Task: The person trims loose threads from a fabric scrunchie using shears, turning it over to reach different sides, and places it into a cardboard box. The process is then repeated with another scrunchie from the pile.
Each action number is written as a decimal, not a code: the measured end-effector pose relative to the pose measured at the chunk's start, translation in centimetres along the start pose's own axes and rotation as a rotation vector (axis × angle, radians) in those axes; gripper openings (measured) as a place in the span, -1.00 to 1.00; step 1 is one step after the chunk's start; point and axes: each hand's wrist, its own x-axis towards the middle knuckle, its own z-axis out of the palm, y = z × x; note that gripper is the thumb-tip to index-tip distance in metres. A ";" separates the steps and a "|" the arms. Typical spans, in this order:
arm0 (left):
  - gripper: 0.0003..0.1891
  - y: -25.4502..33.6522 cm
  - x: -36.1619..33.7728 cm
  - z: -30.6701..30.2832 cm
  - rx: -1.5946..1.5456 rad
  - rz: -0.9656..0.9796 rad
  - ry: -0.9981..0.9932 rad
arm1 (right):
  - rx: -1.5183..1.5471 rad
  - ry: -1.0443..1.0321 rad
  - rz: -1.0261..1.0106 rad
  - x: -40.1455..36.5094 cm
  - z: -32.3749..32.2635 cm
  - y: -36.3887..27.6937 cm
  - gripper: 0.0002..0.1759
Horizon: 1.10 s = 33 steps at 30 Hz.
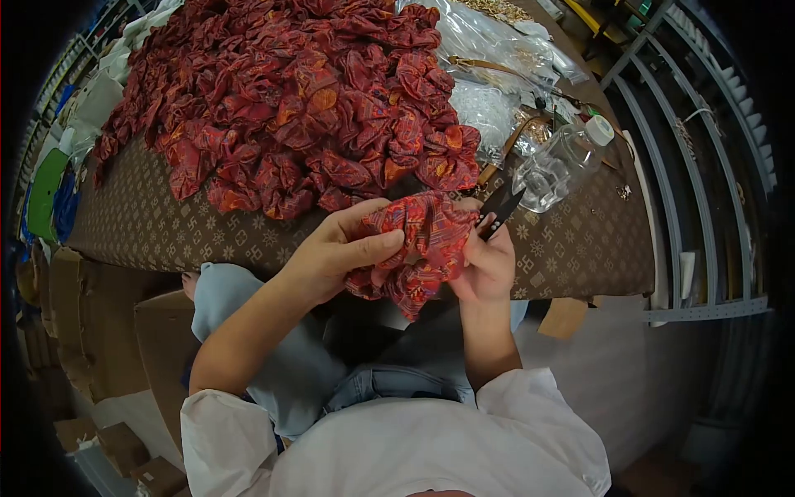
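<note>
A red patterned gathered cloth piece is held between my two hands above the near edge of the table. My left hand grips its left side, thumb on top. On the other side, my right hand has its fingers closed on the cloth's edge and also holds small black thread snips, blades pointing up and away. Just beyond lies a large heap of similar red cloth pieces.
The table has a brown patterned cover. A clear bottle with a white cap lies right of the snips, near plastic bags and brown straps. Metal shelving stands at right, cardboard boxes at lower left.
</note>
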 end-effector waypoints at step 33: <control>-0.84 -1.5 -0.4 2.2 0.479 0.483 0.194 | -0.591 0.013 -0.124 0.4 2.0 -2.9 -0.85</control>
